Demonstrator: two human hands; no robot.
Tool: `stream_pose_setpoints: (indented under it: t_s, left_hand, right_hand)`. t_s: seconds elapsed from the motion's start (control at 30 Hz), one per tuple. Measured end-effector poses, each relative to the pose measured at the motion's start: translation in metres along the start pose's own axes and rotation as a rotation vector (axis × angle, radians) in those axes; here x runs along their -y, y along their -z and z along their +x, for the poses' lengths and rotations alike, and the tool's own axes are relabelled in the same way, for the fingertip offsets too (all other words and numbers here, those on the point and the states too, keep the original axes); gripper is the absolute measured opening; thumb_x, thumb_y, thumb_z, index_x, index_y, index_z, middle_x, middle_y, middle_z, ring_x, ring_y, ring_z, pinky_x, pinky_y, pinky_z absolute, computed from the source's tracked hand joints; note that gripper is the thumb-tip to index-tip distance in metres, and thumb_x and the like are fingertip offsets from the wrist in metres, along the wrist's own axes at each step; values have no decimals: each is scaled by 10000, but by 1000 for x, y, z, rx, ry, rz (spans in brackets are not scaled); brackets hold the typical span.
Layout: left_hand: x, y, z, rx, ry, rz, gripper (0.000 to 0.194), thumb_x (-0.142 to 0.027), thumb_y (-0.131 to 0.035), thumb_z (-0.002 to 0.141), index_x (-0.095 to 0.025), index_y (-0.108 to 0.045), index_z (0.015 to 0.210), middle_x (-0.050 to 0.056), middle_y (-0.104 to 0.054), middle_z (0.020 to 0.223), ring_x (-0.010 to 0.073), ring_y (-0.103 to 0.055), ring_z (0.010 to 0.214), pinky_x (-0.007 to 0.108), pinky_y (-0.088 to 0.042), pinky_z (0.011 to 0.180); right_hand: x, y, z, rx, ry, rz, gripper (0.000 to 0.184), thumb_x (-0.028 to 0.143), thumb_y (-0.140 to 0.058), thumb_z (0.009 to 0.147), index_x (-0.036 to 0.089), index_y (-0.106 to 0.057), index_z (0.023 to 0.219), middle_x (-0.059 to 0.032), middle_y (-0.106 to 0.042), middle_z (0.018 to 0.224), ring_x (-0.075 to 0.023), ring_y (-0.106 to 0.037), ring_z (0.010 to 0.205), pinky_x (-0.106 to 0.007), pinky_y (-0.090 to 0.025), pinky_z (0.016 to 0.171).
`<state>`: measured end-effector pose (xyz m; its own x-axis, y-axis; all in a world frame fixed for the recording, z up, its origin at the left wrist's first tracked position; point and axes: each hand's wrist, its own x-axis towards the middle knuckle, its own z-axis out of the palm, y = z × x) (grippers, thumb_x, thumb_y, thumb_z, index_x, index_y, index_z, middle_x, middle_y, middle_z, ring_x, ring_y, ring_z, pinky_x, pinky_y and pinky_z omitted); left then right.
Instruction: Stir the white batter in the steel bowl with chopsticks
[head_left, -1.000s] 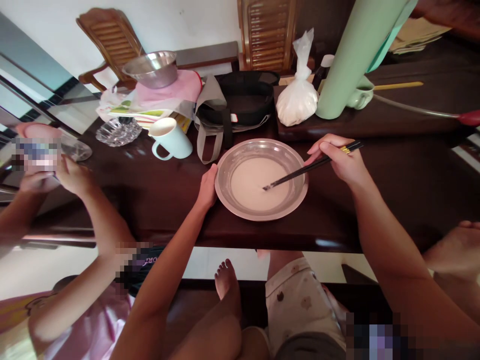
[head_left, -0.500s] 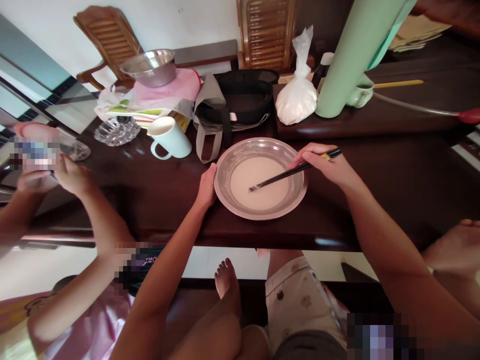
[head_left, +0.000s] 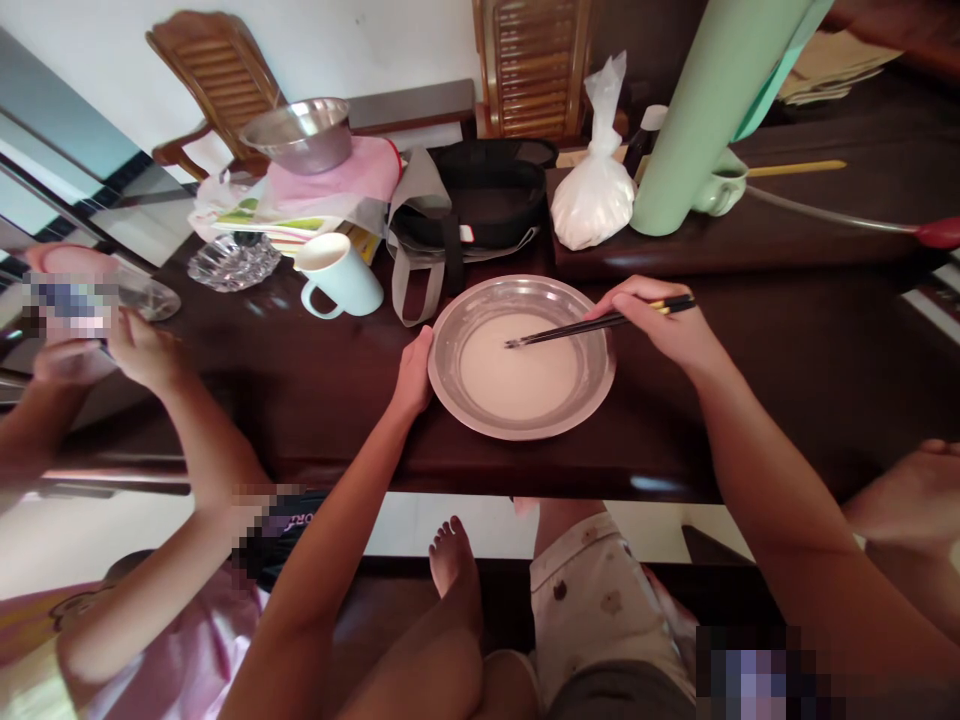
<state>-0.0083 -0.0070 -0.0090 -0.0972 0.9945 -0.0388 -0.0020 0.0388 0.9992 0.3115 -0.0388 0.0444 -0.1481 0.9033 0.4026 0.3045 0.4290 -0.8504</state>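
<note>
A wide metal bowl [head_left: 450, 400] of pale, creamy liquid [head_left: 517, 385] rests on the dark wooden table, near its front edge. My left hand [head_left: 414, 370] grips the bowl's left rim, fingers mostly hidden behind its side. Black chopsticks [head_left: 574, 328] with gold bands are held in my right hand [head_left: 651, 315], above the bowl's right rim. Their tips, coated with the pale stuff, reach the middle of the liquid; whether they dip below its surface I cannot tell.
Behind the bowl stand a black-and-grey bag [head_left: 487, 200], a knotted plastic bag of white powder [head_left: 594, 205] and a tall green cylinder [head_left: 697, 130]. A pale blue mug [head_left: 349, 280], a glass dish [head_left: 232, 265] and another metal bowl [head_left: 307, 140] are to the left. At far left, a person's hands [head_left: 142, 350] hold something blurred.
My right hand has moved slightly to the right, and the chopstick tips have swept away from me across the liquid. My left hand and the bowl stay in place.
</note>
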Motion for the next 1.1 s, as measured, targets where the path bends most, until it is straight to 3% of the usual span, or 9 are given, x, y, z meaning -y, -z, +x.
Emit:
stream_pose_setpoints:
  t_s: [0.13,0.27,0.43,0.53,0.63,0.8,0.9,1.0,1.1]
  left_hand:
    - [1,1,0,9,-3,5,459,-590,-582,812,-165,-615,644,4,-595,606,136,-519,618,253,-410,603]
    - [3,2,1,-1,-17,-2,464,-578,-596,811,-169,-582,592,-9,-567,567,117,-477,559,246,-402,567]
    - [3,1,2,-4,-11,-10,449,-556,-598,825,-164,-604,607,-5,-581,573,113,-486,554,241,-417,560]
    - [2,1,1,-3,-13,-6,453,-559,-593,826,-162,-603,609,-5,-580,575,114,-492,558,240,-419,563]
    - [2,2,1,-9,-23,4,450,-553,-597,824,-164,-587,597,-10,-573,570,111,-479,555,238,-414,564]
    - [1,0,0,-4,-1,-17,438,-538,-592,829,-161,-601,608,-3,-584,583,109,-470,565,233,-405,568]
    - [0,0,-1,-6,0,-15,441,-536,-594,829,-163,-592,594,-6,-571,567,107,-459,550,234,-397,556]
    - [0,1,0,-9,-6,-10,447,-538,-598,825,-167,-581,577,-10,-557,554,107,-450,536,236,-389,540]
    - [1,0,0,-7,-4,-16,448,-543,-598,822,-166,-587,581,-9,-561,558,108,-451,540,235,-391,544]
  right_hand:
    - [-7,3,0,-47,-37,210,231,411,-607,903,247,-740,811,-8,-730,689,-173,-712,659,-315,-553,673]
    - [-1,0,-1,99,-43,76,229,404,-593,912,264,-755,829,-17,-759,828,-192,-722,812,-329,-561,762]
    - [-3,4,-1,-56,-27,134,230,417,-615,897,250,-746,810,-14,-739,746,-185,-720,729,-330,-561,732]
    - [-4,2,-1,5,-58,199,248,443,-606,897,248,-738,818,-15,-734,707,-186,-713,664,-334,-564,674]
    - [1,-2,-1,95,-56,89,242,428,-595,907,257,-748,828,-23,-760,807,-197,-724,790,-339,-569,747]
    - [-3,2,0,-49,-34,109,236,432,-613,895,254,-742,809,-17,-746,756,-190,-720,750,-347,-567,755]
    - [-4,1,-1,-2,-64,183,246,456,-606,892,258,-735,822,-12,-735,719,-187,-711,679,-355,-573,708]
    - [0,-2,-1,101,-55,80,255,459,-587,903,272,-745,830,-19,-755,817,-201,-720,797,-364,-573,767]
    - [0,0,0,29,-29,28,247,449,-597,899,271,-745,813,-19,-755,828,-203,-721,831,-359,-564,791]
